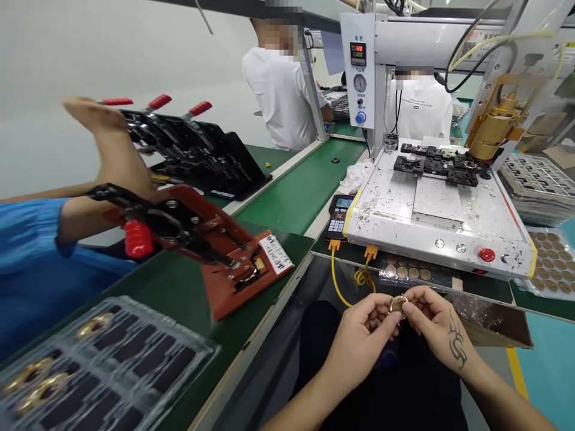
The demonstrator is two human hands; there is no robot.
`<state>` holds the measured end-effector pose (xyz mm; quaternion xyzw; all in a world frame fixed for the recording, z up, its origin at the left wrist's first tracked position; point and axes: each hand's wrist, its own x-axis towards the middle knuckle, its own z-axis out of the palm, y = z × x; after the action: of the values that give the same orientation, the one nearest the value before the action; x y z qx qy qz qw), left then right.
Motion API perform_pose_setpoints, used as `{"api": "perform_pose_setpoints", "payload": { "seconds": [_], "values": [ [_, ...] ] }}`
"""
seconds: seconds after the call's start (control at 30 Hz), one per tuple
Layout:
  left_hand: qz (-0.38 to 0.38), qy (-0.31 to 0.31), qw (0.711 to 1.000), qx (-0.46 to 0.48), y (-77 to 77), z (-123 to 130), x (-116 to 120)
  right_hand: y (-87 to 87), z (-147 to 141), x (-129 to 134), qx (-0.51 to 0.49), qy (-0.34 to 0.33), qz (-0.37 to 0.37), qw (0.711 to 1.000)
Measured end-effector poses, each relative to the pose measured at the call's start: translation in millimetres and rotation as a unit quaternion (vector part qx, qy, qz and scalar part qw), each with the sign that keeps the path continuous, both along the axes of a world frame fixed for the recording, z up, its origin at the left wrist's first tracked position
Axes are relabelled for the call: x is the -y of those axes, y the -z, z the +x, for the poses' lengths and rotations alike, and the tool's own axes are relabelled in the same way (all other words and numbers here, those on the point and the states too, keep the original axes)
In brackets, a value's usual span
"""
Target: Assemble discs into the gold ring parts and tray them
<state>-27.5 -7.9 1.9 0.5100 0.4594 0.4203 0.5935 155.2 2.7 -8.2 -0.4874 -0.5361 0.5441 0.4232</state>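
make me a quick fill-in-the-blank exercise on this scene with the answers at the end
The left hand and the tattooed ____ hand hold a small round part.
In the tray, ____ gold rings show.
The big round button on the machine's front is ____.
The sleeve at far left is ____.

Missing words: right; three; red; blue

Gold round piece (398,303), green desk (175,287), red-brown clamp fixture (223,293) with bright red handle (138,239), white machine base (390,200) flecked black
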Motion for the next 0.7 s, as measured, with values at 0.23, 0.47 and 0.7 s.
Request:
{"api": "perform_pose_setpoints", "payload": {
  "seconds": [0.23, 0.47, 0.7],
  "values": [
    [0.013, -0.005, 1.000, -0.023, -11.3, -12, 0, -2.8, 1, -1, 0.103, -0.057, 0.104, 0.988],
    [0.043, -0.034, 0.997, -0.062, -14.8, -19, 4, -13.5, 5, -16, 0.225, -0.203, 0.337, 0.891],
    [0.257, -0.121, 0.935, -0.214, -79.3, -88, -6, -14.1, -13, -46, 0.229, -0.175, 0.476, 0.831]
  ]
}}
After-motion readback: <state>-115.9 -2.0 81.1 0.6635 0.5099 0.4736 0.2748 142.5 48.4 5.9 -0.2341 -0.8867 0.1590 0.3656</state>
